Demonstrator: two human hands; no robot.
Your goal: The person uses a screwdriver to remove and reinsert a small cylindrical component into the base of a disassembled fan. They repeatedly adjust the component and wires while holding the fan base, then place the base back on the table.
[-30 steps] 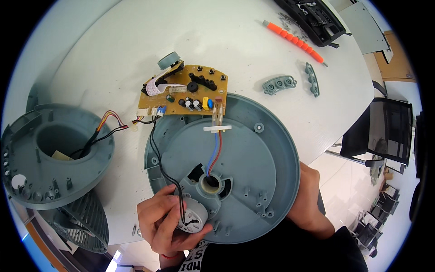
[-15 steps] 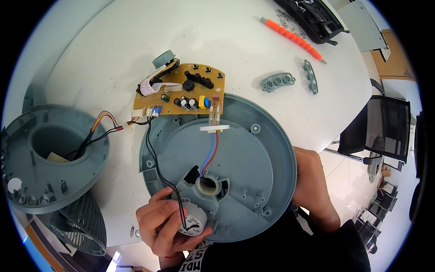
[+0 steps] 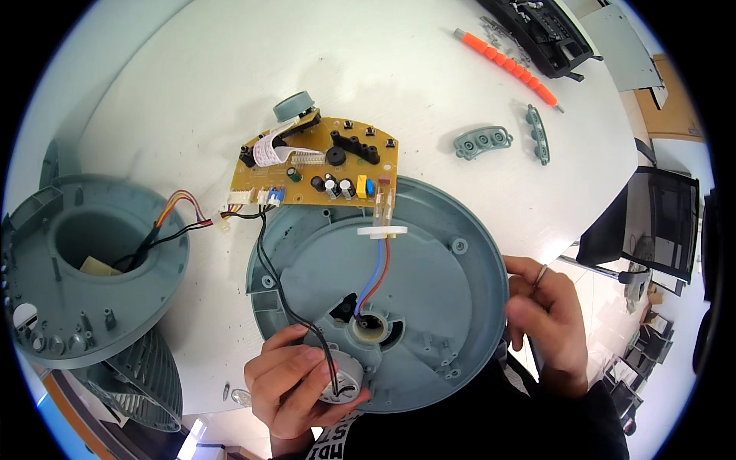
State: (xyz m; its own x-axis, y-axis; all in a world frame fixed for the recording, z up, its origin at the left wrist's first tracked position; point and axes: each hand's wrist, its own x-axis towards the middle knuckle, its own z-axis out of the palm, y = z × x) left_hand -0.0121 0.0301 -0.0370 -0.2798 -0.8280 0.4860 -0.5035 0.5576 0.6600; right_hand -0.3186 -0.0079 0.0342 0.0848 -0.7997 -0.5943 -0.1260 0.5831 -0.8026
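In my left hand point(image 3: 287, 383), the fingers are closed round a small round light-grey motor point(image 3: 346, 376) with two black wires. It is held at the lower left of a round grey-green fan base point(image 3: 429, 307), whose underside faces up. My right hand point(image 3: 548, 318) is at the base's right rim, fingers bent and apart from the thumb, with nothing seen between them. A tan circuit board point(image 3: 307, 176) lies against the base's far edge; the motor's black wires run to its plugs. Blue and red wires point(image 3: 376, 276) rise from the base's centre hole to a white plastic piece point(image 3: 382, 231) by the board.
At the left stands another grey-green round housing point(image 3: 115, 307) with a wire bundle and a ribbed part point(image 3: 138, 383) beneath. Two small grey-green button strips point(image 3: 483, 142), an orange flexible shaft point(image 3: 510, 69) and a black tool case point(image 3: 540, 34) lie at the far right. A chair point(image 3: 652, 222) stands beyond.
My right hand has come out from under the base's right rim, and its fingers now show beside it. The view has shifted slightly. My left hand still holds the motor.
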